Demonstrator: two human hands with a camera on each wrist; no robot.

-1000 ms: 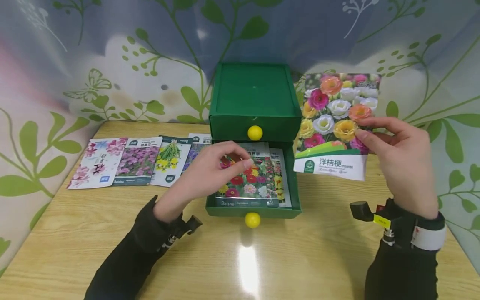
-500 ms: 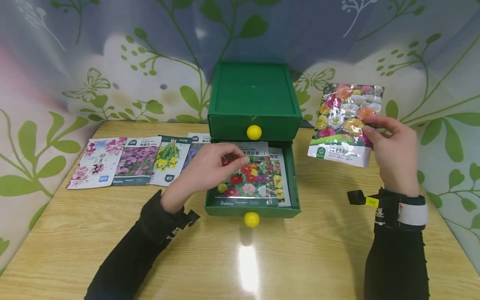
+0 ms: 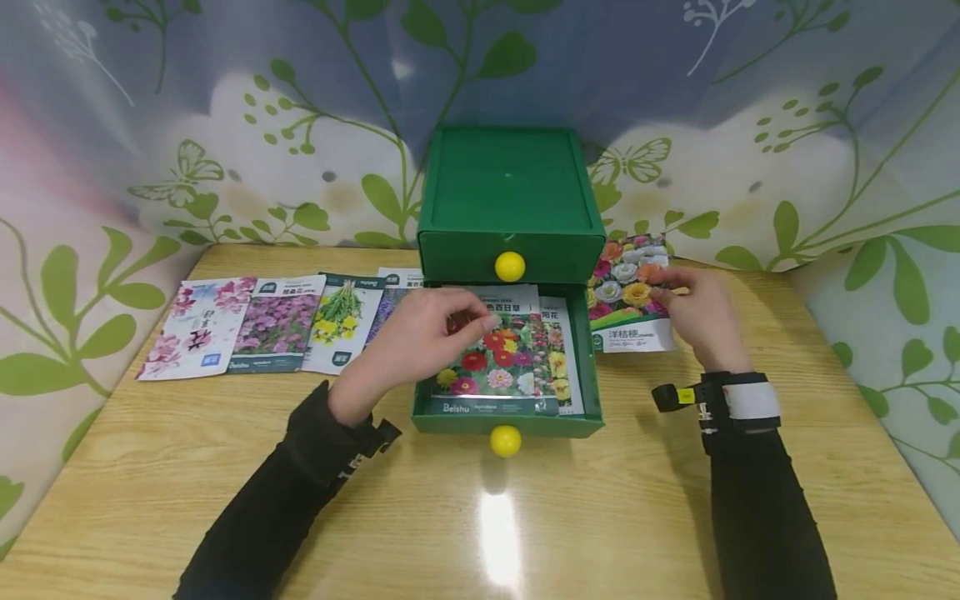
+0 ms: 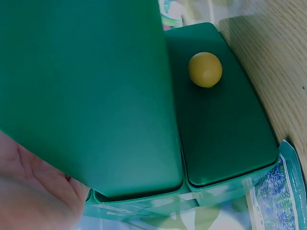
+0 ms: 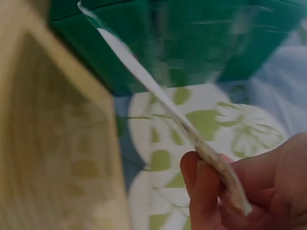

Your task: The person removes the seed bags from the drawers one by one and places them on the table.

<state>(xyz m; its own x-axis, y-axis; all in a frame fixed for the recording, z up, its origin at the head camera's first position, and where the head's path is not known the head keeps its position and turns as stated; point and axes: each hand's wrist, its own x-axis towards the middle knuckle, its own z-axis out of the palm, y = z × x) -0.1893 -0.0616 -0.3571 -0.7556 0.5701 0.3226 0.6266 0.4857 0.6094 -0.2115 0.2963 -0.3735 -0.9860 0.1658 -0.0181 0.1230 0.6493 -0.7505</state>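
My right hand (image 3: 701,312) pinches a flower seed packet (image 3: 626,308) by its right edge, between thumb and fingers. In the right wrist view that packet (image 5: 153,86) is seen edge-on, tilted, beside the green drawer cabinet (image 3: 510,183). The packet shows pink, white and orange blooms over a white lower band. My left hand (image 3: 416,337) lies across the left side of an open green drawer (image 3: 506,425), fingers loosely bent, nothing visible in its grip. Under its fingertips lies a zinnia packet (image 3: 487,367), overlapping a yellow-flowered packet (image 3: 570,358) in the drawer.
Left of the cabinet, several packets overlap in a row, among them a cherry-blossom one (image 3: 198,329) and a yellow-flowered one (image 3: 341,321). Beneath the open drawer, a closed drawer with a yellow knob (image 4: 205,70) shows. A patterned curtain (image 3: 300,125) hangs behind the wooden table (image 3: 615,517).
My right hand has carried the seed packet left and down, from out at the right to beside the cabinet. My left hand stays almost still at the open drawer.
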